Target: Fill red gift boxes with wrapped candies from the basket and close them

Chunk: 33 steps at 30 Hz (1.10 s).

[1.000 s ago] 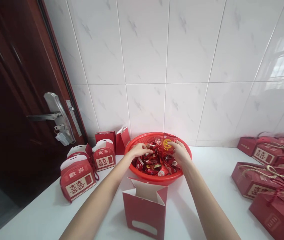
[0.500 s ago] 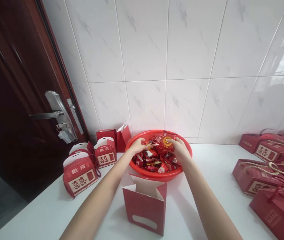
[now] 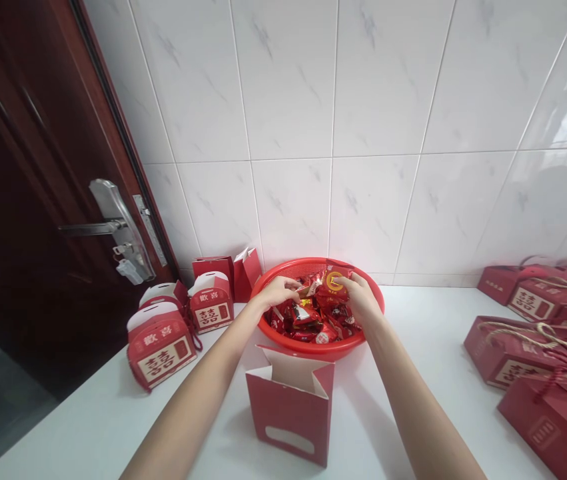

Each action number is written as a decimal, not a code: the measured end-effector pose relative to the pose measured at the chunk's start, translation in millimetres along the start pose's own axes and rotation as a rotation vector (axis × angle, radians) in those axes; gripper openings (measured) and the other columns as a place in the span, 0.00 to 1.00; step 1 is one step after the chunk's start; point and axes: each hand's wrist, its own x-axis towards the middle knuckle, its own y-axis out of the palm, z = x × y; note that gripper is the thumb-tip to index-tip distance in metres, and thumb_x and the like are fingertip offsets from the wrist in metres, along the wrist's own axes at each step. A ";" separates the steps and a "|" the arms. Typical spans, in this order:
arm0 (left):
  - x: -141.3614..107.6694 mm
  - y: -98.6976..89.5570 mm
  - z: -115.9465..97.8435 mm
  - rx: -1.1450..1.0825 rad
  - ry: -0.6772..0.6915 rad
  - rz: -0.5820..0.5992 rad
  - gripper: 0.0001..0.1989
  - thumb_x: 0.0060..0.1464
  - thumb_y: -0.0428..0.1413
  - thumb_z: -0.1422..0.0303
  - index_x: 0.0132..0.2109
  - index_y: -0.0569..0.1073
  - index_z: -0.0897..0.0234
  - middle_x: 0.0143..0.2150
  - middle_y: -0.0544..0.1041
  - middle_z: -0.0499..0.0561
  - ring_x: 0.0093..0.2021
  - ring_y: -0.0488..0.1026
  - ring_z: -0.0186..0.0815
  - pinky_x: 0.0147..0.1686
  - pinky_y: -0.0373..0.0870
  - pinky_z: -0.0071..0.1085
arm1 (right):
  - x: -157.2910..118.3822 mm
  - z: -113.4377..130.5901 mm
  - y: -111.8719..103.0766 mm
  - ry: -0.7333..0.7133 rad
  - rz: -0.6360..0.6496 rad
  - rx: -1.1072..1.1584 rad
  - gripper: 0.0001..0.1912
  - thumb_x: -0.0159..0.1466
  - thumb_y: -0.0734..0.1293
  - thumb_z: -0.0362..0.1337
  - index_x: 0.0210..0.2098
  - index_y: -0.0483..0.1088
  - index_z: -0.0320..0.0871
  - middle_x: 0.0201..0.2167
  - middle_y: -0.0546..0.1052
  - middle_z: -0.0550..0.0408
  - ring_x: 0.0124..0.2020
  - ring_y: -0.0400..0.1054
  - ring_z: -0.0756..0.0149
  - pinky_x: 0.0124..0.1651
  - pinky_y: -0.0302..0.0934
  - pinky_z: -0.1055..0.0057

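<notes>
Mid-frame, the right hand (image 3: 362, 299) is pinching a flat gold-printed red packet (image 3: 332, 287), masking its edge; the left hand (image 3: 277, 292) is curling over glossy red-wrapped sweets (image 3: 308, 313) in a red plastic basket (image 3: 333, 349), hiding whether it's gripping any.

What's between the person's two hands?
The head view shows red wrapped pieces in the red basket between the left hand and the right hand, which pinches a gold-emblem packet there.

The right edge crops the corded boxes (image 3: 538, 407), the open box (image 3: 288, 400) obscures part of the basket (image 3: 346, 347), and the right hand (image 3: 363, 300) partly covers a packet (image 3: 332, 289).
</notes>
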 end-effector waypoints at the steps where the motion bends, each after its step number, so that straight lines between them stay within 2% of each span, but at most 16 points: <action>1: 0.2 0.5 0.2 -0.005 0.009 0.006 0.12 0.32 0.65 0.74 0.31 0.81 0.62 0.29 0.81 0.46 0.34 0.77 0.39 0.35 0.71 0.30 | 0.1 -0.4 -0.2 -0.007 0.004 0.000 0.09 0.47 0.71 0.38 0.28 0.70 0.47 0.29 0.79 0.58 0.36 0.74 0.59 0.36 0.66 0.69; 3: 0.0 1.1 -0.2 -0.017 0.028 0.006 0.09 0.35 0.64 0.72 0.30 0.81 0.62 0.29 0.81 0.47 0.35 0.77 0.40 0.37 0.71 0.31 | 0.5 -1.5 -0.7 -0.020 0.015 0.002 0.09 0.47 0.71 0.38 0.28 0.70 0.47 0.29 0.79 0.58 0.36 0.74 0.59 0.37 0.66 0.68; 6: -2.5 1.0 -3.1 -0.037 0.069 -0.016 0.09 0.39 0.65 0.69 0.33 0.82 0.62 0.35 0.83 0.50 0.39 0.77 0.41 0.40 0.71 0.32 | 1.3 -3.0 -1.5 -0.032 0.028 -0.002 0.09 0.47 0.71 0.39 0.29 0.70 0.47 0.29 0.80 0.58 0.36 0.74 0.59 0.38 0.66 0.67; 13: -10.9 0.2 -10.6 -0.113 0.152 -0.097 0.18 0.49 0.62 0.54 0.39 0.81 0.64 0.40 0.83 0.52 0.41 0.77 0.43 0.39 0.71 0.33 | 2.0 -3.7 -2.1 0.000 0.000 -0.034 0.11 0.47 0.71 0.39 0.31 0.72 0.47 0.30 0.81 0.58 0.35 0.75 0.59 0.34 0.65 0.69; 17: -12.5 0.6 -10.6 -0.180 0.189 -0.143 0.20 0.52 0.62 0.53 0.44 0.81 0.63 0.49 0.82 0.54 0.49 0.77 0.46 0.47 0.72 0.35 | 1.0 -2.8 -1.7 0.008 0.008 -0.039 0.12 0.47 0.71 0.39 0.32 0.72 0.47 0.31 0.81 0.56 0.34 0.75 0.58 0.34 0.65 0.68; 20: -11.4 0.5 -8.7 -0.228 0.198 -0.168 0.21 0.53 0.61 0.52 0.47 0.80 0.61 0.52 0.82 0.54 0.53 0.76 0.48 0.51 0.71 0.38 | 0.2 -2.6 -1.6 0.007 0.014 -0.034 0.12 0.47 0.71 0.39 0.32 0.72 0.46 0.30 0.81 0.56 0.34 0.75 0.58 0.33 0.66 0.67; 24: -8.4 0.3 -7.5 -0.291 0.201 -0.186 0.24 0.52 0.62 0.50 0.49 0.79 0.62 0.52 0.82 0.55 0.53 0.77 0.49 0.52 0.72 0.40 | -0.7 -2.4 -1.7 -0.010 0.008 -0.027 0.10 0.47 0.71 0.39 0.30 0.71 0.46 0.30 0.81 0.57 0.35 0.75 0.58 0.33 0.65 0.69; 33: -14.3 0.9 -15.2 -0.379 0.233 -0.121 0.26 0.50 0.64 0.53 0.53 0.77 0.62 0.57 0.79 0.54 0.56 0.76 0.47 0.54 0.72 0.38 | 1.7 -4.0 -1.7 -0.003 0.018 -0.014 0.09 0.48 0.71 0.37 0.30 0.70 0.47 0.31 0.81 0.56 0.36 0.75 0.57 0.35 0.68 0.67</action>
